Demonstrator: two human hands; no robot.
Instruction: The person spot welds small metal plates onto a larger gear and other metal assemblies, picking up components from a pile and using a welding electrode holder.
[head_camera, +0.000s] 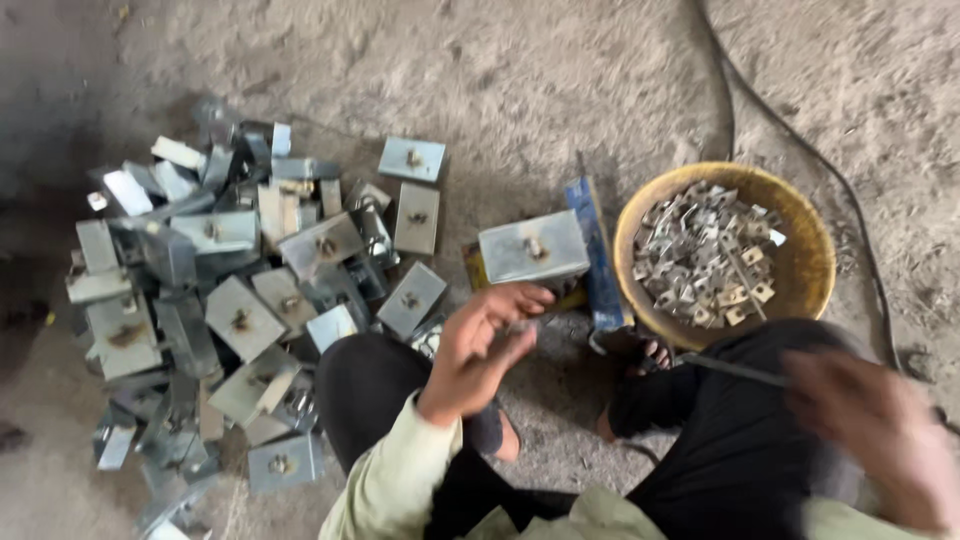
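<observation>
plate (533, 247), a flat grey metal piece with a bolt in the middle, is held by its lower edge in the left hand (478, 350), at 12 o'clock from the knees. it should be held level and tight. a thin rod (735, 369) is gripped in the blurred right hand (875, 430). a bowl (815, 268) of small metal bits is seen at 2 o'clock, a pile (215, 300) of plates at 9 o'clock.

Dim, flat daylight with soft shadows; the floor far left of the fingers (505, 300) falls into darkness. The right hand (880, 430) is smeared by motion blur, and everything looks slightly soft.
</observation>
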